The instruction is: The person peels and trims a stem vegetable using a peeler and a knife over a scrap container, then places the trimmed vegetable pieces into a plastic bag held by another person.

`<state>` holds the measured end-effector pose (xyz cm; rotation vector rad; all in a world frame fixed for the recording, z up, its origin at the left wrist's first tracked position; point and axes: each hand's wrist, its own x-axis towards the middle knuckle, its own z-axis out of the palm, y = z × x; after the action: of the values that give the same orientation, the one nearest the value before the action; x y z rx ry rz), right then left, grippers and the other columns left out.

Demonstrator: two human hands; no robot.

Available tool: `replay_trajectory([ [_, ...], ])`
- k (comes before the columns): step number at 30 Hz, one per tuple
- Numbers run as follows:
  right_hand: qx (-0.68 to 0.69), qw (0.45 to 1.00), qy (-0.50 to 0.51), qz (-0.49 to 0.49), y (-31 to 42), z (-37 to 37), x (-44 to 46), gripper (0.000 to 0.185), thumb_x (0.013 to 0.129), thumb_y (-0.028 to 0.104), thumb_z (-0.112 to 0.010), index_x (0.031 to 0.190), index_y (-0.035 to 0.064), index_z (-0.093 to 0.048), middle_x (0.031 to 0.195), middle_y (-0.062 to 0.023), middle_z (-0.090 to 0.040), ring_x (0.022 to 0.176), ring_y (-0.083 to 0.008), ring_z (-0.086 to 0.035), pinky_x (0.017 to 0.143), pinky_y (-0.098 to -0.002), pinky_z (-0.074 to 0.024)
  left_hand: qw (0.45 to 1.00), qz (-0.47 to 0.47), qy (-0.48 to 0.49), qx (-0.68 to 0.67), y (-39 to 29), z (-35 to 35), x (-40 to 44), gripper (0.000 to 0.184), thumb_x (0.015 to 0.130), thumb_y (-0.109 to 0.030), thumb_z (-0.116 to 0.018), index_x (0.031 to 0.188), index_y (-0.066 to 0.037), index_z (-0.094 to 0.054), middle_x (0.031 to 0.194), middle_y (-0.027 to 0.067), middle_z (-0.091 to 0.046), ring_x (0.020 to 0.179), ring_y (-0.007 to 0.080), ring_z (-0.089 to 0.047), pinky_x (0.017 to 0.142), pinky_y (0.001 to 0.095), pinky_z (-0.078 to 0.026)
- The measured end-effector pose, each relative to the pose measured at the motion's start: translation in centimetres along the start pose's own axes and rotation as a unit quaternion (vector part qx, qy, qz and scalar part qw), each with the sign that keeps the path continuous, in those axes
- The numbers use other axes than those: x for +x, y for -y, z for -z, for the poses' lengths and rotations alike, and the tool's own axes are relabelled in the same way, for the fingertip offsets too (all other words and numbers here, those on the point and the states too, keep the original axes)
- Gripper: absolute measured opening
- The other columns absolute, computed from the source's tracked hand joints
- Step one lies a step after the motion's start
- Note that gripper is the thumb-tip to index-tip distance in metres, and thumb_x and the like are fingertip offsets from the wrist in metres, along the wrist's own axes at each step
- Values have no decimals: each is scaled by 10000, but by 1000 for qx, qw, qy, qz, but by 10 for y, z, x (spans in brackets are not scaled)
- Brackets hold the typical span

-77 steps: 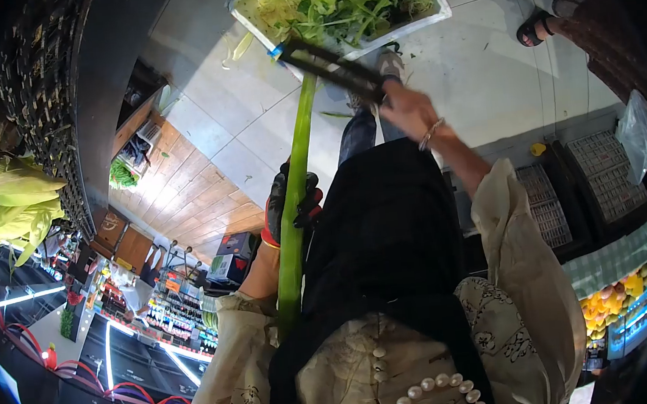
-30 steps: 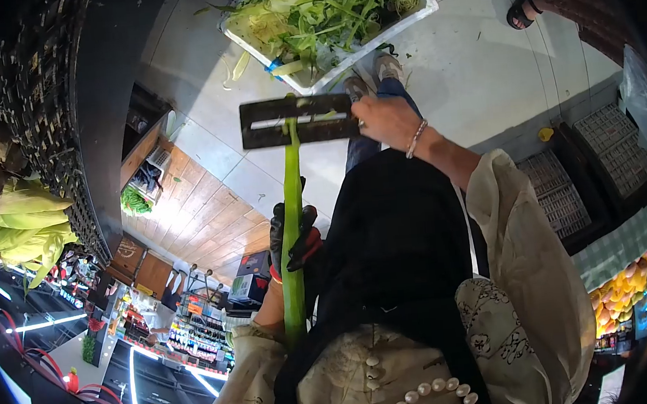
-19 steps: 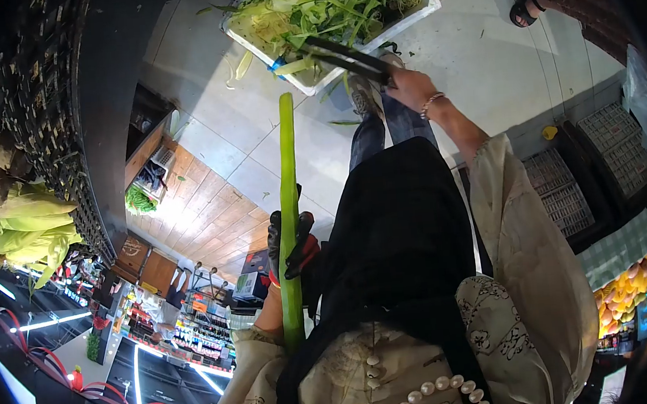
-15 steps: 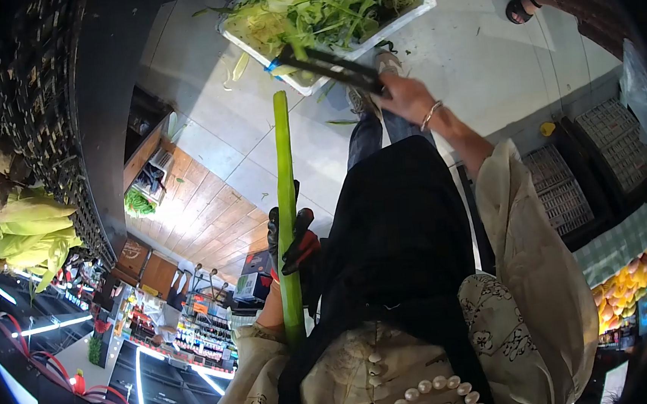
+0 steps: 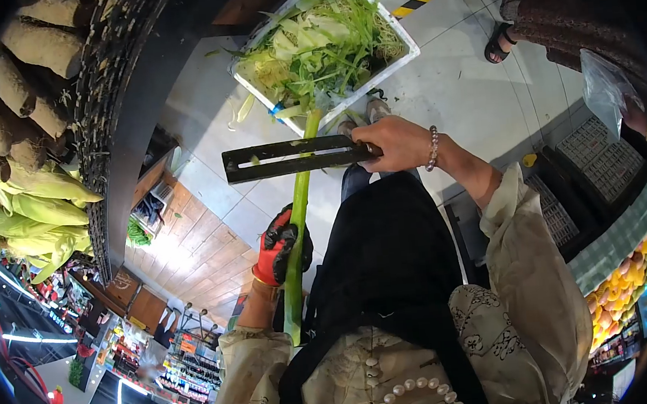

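Note:
A red-and-black glove covers my left hand (image 5: 285, 243), which is wrapped round the middle of a long green celtuce stem (image 5: 300, 196). The stem slants, its far end over the near corner of a white foam box (image 5: 391, 70) and its lower end near my apron. My bare right hand (image 5: 399, 143) grips the handle of a black slotted peeler (image 5: 268, 171). The peeler lies across the upper stem, beyond my left hand, with a small green scrap in its slot. Green peelings and leaves (image 5: 326, 42) fill the box.
Corn in husks (image 5: 35, 209) and brown root vegetables (image 5: 8, 105) sit at the left behind a dark woven edge (image 5: 95, 106). Another person's sandalled foot (image 5: 499, 42) and a plastic bag (image 5: 605, 89) are at the right. Dark crates (image 5: 593, 150) stand below the bag.
The peeler has swung from above the box corner down and left, onto the stem. The stem has tilted, its top leaning right. The view has shifted, showing more of the left-hand produce.

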<state>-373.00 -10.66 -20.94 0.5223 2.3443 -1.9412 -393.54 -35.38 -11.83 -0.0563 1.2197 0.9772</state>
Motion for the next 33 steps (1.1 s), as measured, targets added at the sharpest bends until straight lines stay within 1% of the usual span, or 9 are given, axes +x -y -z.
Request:
replay_trajectory([
  [10,-39,992,2,-123,-112,-23,-62,229,744,216,-623,856,31,-549,663,-159,-584,655,-341,-608,611,-412,-486,1000,11,-3,-10,-5,42,17,538,926,-163,-514,1420,-60,-327,746,91,-532,489,174,-506,403,302,-427],
  [13,-7,941,-8,-339,-176,-34,-91,255,754,227,-595,866,3,-545,649,-187,-572,611,-338,-600,588,-413,-484,999,6,26,24,-13,39,8,564,914,-168,-532,1423,-49,-319,739,91,-530,489,173,-506,406,300,-427],
  [16,53,941,13,-334,-117,-13,-94,253,775,230,-539,858,-8,-559,600,-182,-569,484,-282,-598,539,-401,-486,996,-3,0,91,-18,32,10,573,905,-161,-537,1420,-37,-319,711,90,-525,487,170,-503,414,294,-426],
  [17,-10,962,-7,-273,-118,-23,-96,271,779,234,-555,882,-16,-561,603,-167,-572,497,-261,-606,531,-383,-481,995,-8,13,96,-20,32,13,567,897,-128,-531,1416,-30,-324,688,82,-524,487,166,-504,424,289,-430],
  [20,182,945,-111,-249,-28,-14,-75,330,753,237,-649,936,-20,-554,674,-196,-583,628,-318,-620,588,-372,-472,992,-1,11,129,-24,26,24,551,888,-76,-518,1405,-10,-338,688,68,-526,499,148,-506,442,276,-435],
  [21,129,971,-158,-129,-12,-14,-69,314,760,230,-659,935,-7,-549,709,-201,-586,668,-344,-607,611,-381,-467,990,-6,9,139,-22,24,27,545,887,-65,-517,1400,-7,-344,691,67,-526,505,144,-508,444,275,-436],
  [24,104,988,-110,-18,17,-3,-47,258,762,216,-653,833,7,-520,607,-135,-531,553,-278,-555,533,-362,-428,986,-14,6,164,-19,18,34,527,881,-34,-513,1386,2,-365,705,62,-528,525,135,-515,452,272,-443],
  [28,-8,989,-85,-120,-89,-42,-59,245,729,205,-651,825,18,-525,618,-168,-525,575,-334,-539,549,-399,-424,986,3,-47,160,-20,24,39,527,855,-3,-530,1365,5,-400,779,54,-548,550,128,-532,465,261,-453],
  [33,13,980,-26,-196,-107,-55,-79,254,732,242,-629,839,40,-517,662,-182,-566,666,-387,-579,615,-448,-452,981,42,-20,187,-8,31,47,531,831,32,-530,1351,-12,-429,822,30,-551,566,94,-515,472,229,-437],
])
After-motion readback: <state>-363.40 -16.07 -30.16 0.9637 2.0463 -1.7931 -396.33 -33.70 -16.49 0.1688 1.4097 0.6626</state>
